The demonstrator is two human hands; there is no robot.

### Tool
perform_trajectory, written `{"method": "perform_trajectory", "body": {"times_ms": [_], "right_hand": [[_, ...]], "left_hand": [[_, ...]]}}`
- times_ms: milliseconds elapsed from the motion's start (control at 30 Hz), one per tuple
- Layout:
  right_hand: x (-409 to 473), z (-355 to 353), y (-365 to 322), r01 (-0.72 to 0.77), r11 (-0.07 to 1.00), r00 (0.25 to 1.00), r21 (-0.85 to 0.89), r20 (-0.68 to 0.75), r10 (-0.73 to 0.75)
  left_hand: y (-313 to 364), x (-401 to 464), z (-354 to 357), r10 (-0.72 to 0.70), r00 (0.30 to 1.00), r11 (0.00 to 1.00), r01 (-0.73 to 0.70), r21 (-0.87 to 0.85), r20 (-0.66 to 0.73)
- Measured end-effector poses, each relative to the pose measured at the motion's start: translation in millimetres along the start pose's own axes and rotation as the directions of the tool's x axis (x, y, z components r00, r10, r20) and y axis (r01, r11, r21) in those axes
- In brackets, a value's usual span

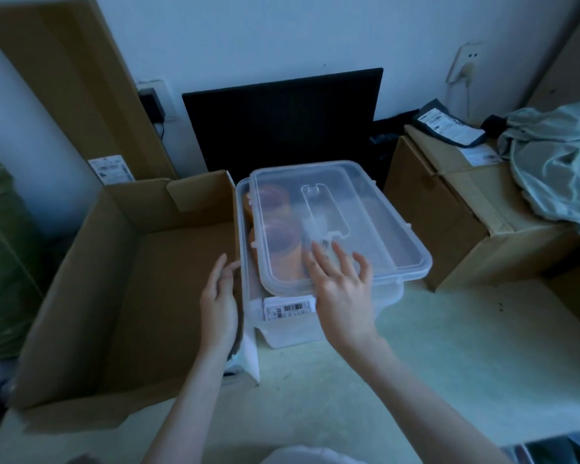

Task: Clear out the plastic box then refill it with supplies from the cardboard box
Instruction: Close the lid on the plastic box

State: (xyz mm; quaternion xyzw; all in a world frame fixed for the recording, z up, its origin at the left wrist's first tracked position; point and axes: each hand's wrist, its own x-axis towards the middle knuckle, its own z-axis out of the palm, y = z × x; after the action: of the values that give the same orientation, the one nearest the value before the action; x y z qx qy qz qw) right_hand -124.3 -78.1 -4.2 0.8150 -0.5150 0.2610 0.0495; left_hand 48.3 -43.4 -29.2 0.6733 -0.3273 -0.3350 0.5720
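Observation:
A clear plastic box stands on the pale floor, a barcode label on its near end. Its clear lid lies askew on top, shifted to the right. Orange tape rolls show through the lid at the box's left side. My right hand rests flat on the lid's near edge, fingers spread and straight. My left hand is held edge-on at the box's left wall, fingers straight, between it and the open cardboard box. The cardboard box's inside looks bare and dim.
A black flat panel leans on the wall behind the plastic box. A closed cardboard carton with a grey cloth on it sits at the right. A tall cardboard sheet leans at back left; a green bundle is at far left.

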Motion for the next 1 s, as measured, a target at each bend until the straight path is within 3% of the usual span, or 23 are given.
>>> {"method": "perform_trajectory", "body": {"times_ms": [300, 533, 600, 733, 867, 1000], "right_hand": [[-11.0, 0.4, -22.8, 0.0, 0.999, 0.947, 0.041, 0.321, -0.013], [7.6, -18.2, -2.9, -0.046, 0.95, 0.794, 0.308, 0.589, -0.153], [9.9, -18.0, 4.9, -0.068, 0.926, 0.785, 0.371, 0.593, -0.181], [11.6, -14.9, 20.6, -0.132, 0.86, 0.855, 0.494, 0.496, -0.154], [18.2, -13.0, 36.5, -0.134, 0.91, 0.865, 0.393, 0.494, -0.086], [20.1, -10.2, 56.8, -0.18, 0.982, 0.878, 0.052, 0.458, 0.137]], "left_hand": [[3.6, -4.1, -2.2, -0.034, 0.999, 0.998, 0.036, -0.056, 0.042], [1.0, -4.2, -1.2, -0.027, 0.997, 0.998, 0.032, -0.057, 0.072], [0.7, -3.7, -1.8, -0.015, 0.996, 1.0, 0.016, -0.015, 0.087], [-1.3, -3.3, -3.1, 0.0, 0.995, 0.999, -0.006, 0.054, 0.102], [-0.1, -2.7, -2.2, 0.005, 0.997, 0.997, -0.011, 0.079, 0.078], [2.7, -4.5, -0.8, -0.01, 0.997, 0.996, 0.003, 0.087, 0.081]]}}
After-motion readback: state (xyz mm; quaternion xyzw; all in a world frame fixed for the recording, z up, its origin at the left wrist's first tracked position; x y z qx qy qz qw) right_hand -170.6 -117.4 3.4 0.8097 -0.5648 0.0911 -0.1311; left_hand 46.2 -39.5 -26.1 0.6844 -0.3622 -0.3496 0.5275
